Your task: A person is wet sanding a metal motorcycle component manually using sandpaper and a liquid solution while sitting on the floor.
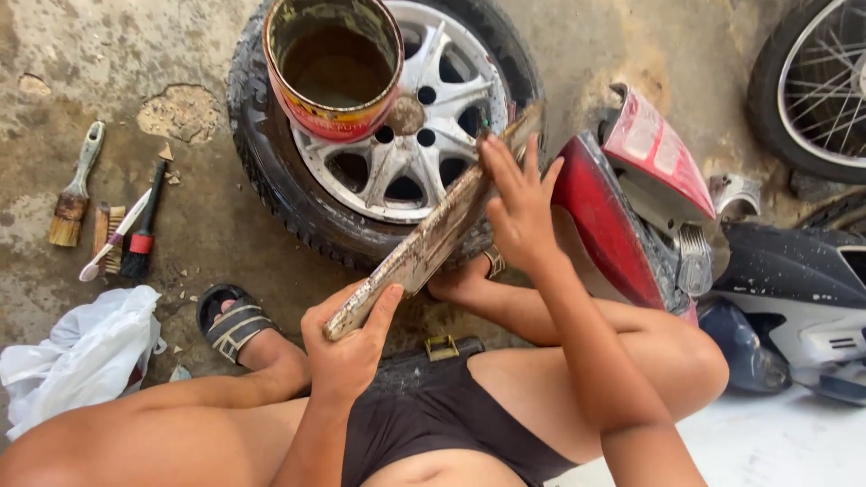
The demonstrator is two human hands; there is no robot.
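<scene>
Squatting on stained concrete floor (216,225), gripping a stiff, paint-crusted wooden board (433,234) above the wheel (397,135): left hand (347,347) clamped on its lower end, right hand (519,212) fingers pressing flat; probably light, rough.

1. The floor (225,225) is stained, pitted concrete.
2. A car wheel (307,194) lies flat on it, the landmark here.
3. Left of the wheel lie a paintbrush (74,194), a small black brush (142,239) and a wooden scrub brush (106,233).
4. Below those, farther from the wheel, sits a crumpled white plastic bag (77,356).
5. Right of the wheel rests a red motorcycle tail (631,194).
</scene>
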